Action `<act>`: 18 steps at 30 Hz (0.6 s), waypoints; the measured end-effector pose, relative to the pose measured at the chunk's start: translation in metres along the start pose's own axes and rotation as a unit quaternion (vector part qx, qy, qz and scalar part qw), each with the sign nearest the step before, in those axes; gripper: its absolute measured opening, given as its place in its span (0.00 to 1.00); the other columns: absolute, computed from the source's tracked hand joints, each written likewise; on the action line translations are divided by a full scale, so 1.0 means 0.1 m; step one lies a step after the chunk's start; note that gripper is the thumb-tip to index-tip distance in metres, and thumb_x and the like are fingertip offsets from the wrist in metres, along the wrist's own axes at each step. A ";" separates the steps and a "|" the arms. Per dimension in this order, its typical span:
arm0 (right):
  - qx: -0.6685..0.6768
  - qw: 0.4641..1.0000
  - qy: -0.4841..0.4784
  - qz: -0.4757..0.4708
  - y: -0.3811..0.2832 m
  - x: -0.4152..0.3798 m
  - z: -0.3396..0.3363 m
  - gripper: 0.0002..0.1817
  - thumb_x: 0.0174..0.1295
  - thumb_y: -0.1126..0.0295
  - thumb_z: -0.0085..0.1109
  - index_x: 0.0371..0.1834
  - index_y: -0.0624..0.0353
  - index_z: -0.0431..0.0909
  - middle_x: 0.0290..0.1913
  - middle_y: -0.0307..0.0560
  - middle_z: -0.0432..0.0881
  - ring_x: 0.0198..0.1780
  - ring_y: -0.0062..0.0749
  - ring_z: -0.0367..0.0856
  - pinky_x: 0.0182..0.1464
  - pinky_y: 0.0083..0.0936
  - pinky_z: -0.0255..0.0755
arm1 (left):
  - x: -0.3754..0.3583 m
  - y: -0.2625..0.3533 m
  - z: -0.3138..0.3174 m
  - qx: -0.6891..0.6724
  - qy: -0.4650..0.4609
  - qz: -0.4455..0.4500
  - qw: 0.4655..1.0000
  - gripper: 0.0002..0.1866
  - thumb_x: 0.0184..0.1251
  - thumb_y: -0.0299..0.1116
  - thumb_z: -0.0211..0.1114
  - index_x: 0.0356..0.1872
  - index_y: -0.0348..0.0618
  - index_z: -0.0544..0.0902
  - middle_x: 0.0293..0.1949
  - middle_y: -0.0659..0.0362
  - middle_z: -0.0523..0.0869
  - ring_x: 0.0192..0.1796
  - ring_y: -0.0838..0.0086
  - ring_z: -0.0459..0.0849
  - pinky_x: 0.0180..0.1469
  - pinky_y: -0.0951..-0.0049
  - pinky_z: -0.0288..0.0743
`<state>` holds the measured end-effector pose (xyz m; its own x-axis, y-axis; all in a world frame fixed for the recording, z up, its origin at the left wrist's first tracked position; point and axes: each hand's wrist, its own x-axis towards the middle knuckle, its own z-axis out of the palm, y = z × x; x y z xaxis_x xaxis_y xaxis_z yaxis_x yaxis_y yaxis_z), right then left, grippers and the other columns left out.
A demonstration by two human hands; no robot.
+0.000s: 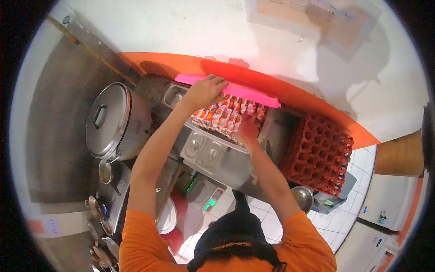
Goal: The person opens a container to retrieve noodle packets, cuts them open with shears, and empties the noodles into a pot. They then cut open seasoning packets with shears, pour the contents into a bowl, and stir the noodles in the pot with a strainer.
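Note:
A clear plastic bin (220, 132) is filled with rows of small white, red and orange packets (218, 114). Its bright pink lid (253, 95) stands tilted up along the back, close to the wall. My left hand (209, 92) is closed over the lid's edge, fingers bent around it on the left half. Down among the packets on the bin's right side, my right hand (248, 130) lies with its fingers apart and fingertips touching the wrappers.
To the left stands a large lidded pot (110, 120), above a stove with small pans (105, 171). Covered metal containers (202, 150) sit before the bin. Stacked red egg trays (317, 154) are at right, a metal bowl (302, 198) below. A digital scale (215, 199) shows green digits.

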<state>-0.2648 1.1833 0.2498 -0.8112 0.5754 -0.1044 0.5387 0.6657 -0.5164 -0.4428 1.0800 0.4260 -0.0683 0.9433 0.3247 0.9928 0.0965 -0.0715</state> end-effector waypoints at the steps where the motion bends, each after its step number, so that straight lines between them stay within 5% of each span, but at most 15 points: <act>1: 0.005 1.000 0.009 -0.002 0.02 -0.01 -0.01 0.54 0.35 0.59 0.83 0.70 0.48 0.62 0.74 0.67 0.47 0.65 0.72 0.69 0.60 0.57 0.75 | -0.01 0.00 0.01 -0.007 -0.005 0.005 1.000 0.21 0.54 0.36 0.70 0.50 0.42 0.81 0.50 0.54 0.83 0.53 0.57 0.81 0.45 0.58 0.84; 7: 0.057 0.980 0.160 -0.105 -0.24 -0.69 -0.70 0.55 0.38 0.58 0.83 0.74 0.51 0.63 0.71 0.64 0.54 0.69 0.61 0.64 0.70 0.48 0.64 | -0.14 -0.04 0.03 -0.029 -0.059 -0.020 0.998 0.21 0.55 0.37 0.69 0.51 0.43 0.80 0.51 0.53 0.83 0.56 0.57 0.81 0.50 0.57 0.82; 11: 0.137 0.969 0.137 -0.156 -0.16 -1.29 -1.31 0.55 0.40 0.60 0.83 0.73 0.61 0.62 0.66 0.60 0.62 0.67 0.51 0.65 0.70 0.42 0.62 | -0.33 0.07 0.17 -0.022 -0.097 -0.019 0.995 0.21 0.59 0.41 0.68 0.51 0.41 0.81 0.53 0.53 0.82 0.57 0.57 0.80 0.56 0.55 0.79; 14: 0.369 0.922 -0.045 -0.105 0.29 -1.74 -1.20 0.53 0.41 0.60 0.82 0.71 0.61 0.62 0.62 0.50 0.69 0.64 0.42 0.70 0.66 0.37 0.66 | -0.60 0.28 0.44 -0.029 -0.118 -0.030 0.992 0.19 0.57 0.44 0.65 0.45 0.42 0.81 0.48 0.53 0.83 0.54 0.58 0.81 0.54 0.58 0.79; 18: 0.418 0.879 -0.225 -0.035 0.13 -2.25 -1.16 0.51 0.39 0.63 0.80 0.69 0.62 0.62 0.60 0.48 0.72 0.62 0.39 0.73 0.63 0.35 0.70 | -1.21 0.58 0.92 -0.021 -0.021 -0.052 0.998 0.22 0.53 0.43 0.68 0.47 0.44 0.80 0.43 0.53 0.82 0.49 0.59 0.82 0.51 0.57 0.79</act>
<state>-0.0488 1.1176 0.3653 -0.9451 0.1754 -0.2756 0.2802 0.0013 -0.9599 -0.3862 1.0005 0.2963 -0.1741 0.9413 0.2891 0.9833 0.1817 0.0006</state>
